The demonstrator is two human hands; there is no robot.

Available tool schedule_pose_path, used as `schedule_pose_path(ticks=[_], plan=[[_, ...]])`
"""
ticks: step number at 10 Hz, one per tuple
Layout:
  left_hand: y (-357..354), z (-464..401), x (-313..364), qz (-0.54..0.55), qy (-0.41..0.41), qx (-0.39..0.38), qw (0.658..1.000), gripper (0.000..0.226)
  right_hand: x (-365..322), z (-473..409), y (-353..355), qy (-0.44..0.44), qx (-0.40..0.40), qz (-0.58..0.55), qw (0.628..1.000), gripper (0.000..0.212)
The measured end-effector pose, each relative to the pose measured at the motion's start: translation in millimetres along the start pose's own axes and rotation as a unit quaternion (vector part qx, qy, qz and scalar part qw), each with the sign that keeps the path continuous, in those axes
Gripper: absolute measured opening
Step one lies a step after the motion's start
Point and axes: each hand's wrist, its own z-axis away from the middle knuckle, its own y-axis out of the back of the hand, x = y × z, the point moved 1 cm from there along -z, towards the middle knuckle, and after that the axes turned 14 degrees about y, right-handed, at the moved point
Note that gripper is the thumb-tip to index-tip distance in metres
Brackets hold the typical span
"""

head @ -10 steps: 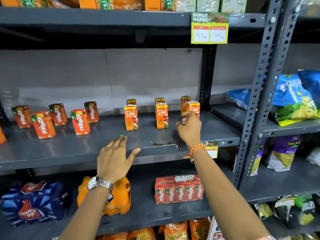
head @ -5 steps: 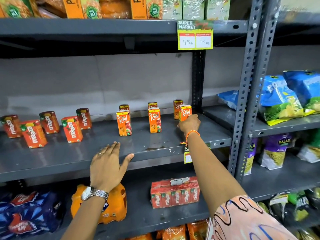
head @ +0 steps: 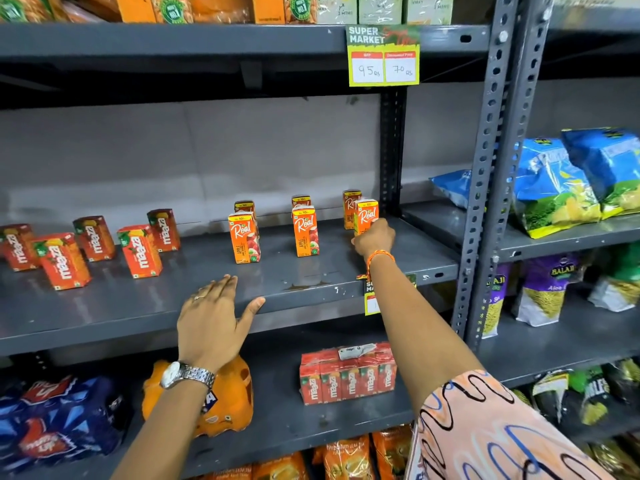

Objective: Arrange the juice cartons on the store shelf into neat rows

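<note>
Orange Real juice cartons stand on the grey middle shelf in three short files: a left front carton, a middle front carton and a right front carton, each with another carton behind it. My right hand is closed around the lower part of the right front carton. Several red Maaza cartons stand loosely at the shelf's left. My left hand rests flat on the shelf's front edge, fingers apart, holding nothing.
A grey upright post stands just right of the held carton. A price tag hangs from the shelf above. Below sit an orange bottle pack, a wrapped Maaza multipack and blue bottle packs. Snack bags fill the right bay.
My right hand has closed low on the right front Real carton after reaching for it. The left hand stays flat on the shelf edge.
</note>
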Motion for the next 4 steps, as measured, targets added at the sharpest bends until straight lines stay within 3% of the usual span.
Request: schedule_pose_path(ticks=[2, 4], plan=[[0, 0, 1, 0.005, -0.002, 0.002, 1.0, 0.091, -3, 0, 2, -0.011, 0.001, 0.005, 1.0, 0.07], [0, 0, -2, 0.011, 0.007, 0.0, 1.0, 0.089, -20, 13, 1, 0.015, 0.061, -0.012, 0.998, 0.084]])
